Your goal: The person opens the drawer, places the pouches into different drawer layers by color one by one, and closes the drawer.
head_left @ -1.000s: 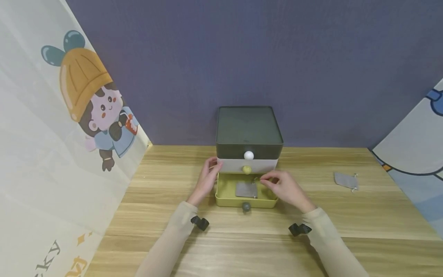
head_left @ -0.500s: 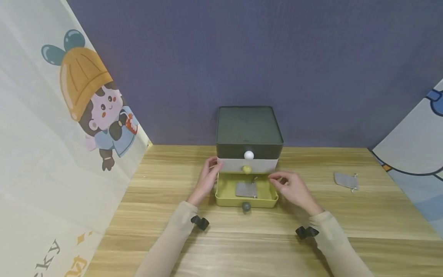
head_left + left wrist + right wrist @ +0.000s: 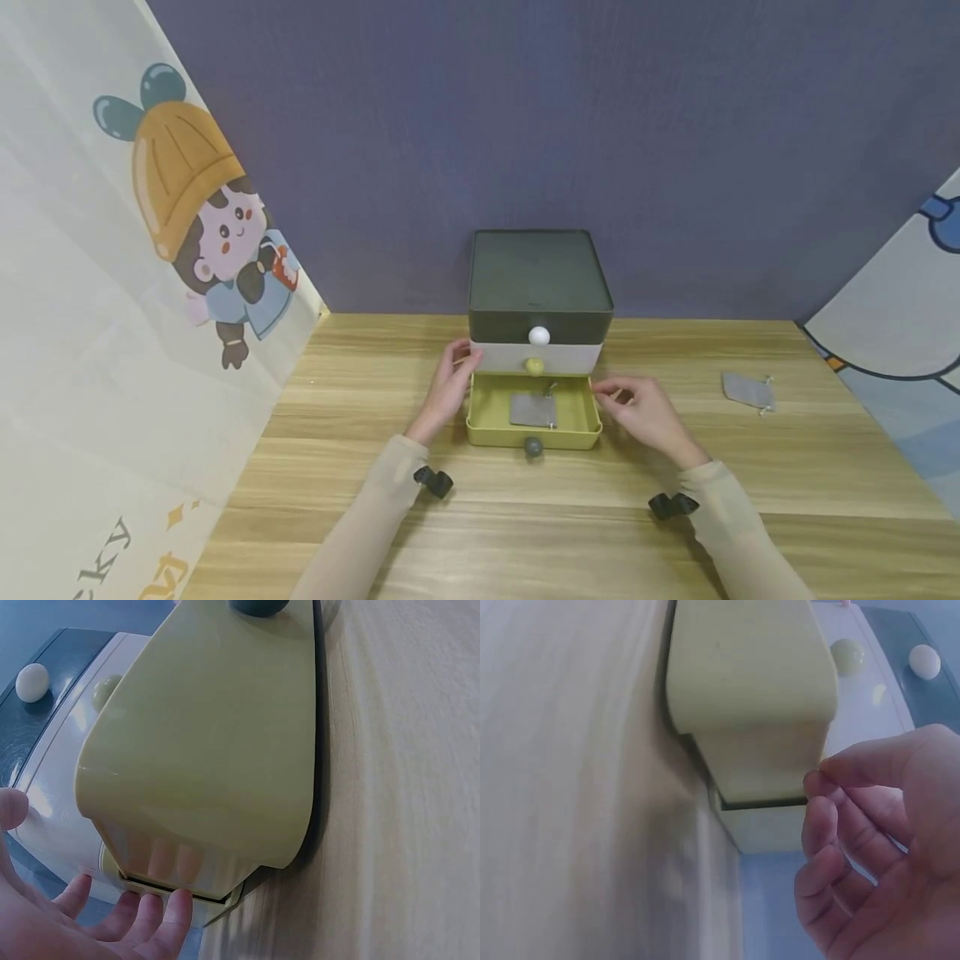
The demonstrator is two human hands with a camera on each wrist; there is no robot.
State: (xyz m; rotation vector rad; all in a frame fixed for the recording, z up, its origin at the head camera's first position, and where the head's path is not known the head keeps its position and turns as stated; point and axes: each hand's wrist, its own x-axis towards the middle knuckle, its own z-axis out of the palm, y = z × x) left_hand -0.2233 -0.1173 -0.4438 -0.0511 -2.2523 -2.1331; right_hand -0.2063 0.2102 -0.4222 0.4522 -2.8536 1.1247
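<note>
A small drawer unit [image 3: 538, 275] with a dark green top stands at the back of the wooden table. Its yellow bottom drawer [image 3: 534, 437] is pulled out, and a flat grey pouch [image 3: 533, 410] lies inside. My left hand [image 3: 450, 383] rests with straight fingers against the unit's left side, next to the white middle drawer [image 3: 570, 358]; the left wrist view shows the fingertips [image 3: 161, 915] on the frame behind the yellow drawer [image 3: 217, 735]. My right hand [image 3: 637, 404] hovers just right of the open drawer, fingers loosely curled and holding nothing. The right wrist view shows it [image 3: 870, 847] apart from the drawer's corner [image 3: 750, 667].
A second grey pouch [image 3: 747, 390] lies on the table [image 3: 525, 533] at the right. Printed cloth panels hang at the left [image 3: 150, 292] and the right [image 3: 900, 317], with a purple wall behind. The drawers have round knobs: white [image 3: 538, 337], yellow [image 3: 535, 367], grey [image 3: 533, 447].
My right hand has drawn back to the right, from over the pouch in the drawer to beside the drawer's right wall. The left hand has stayed put.
</note>
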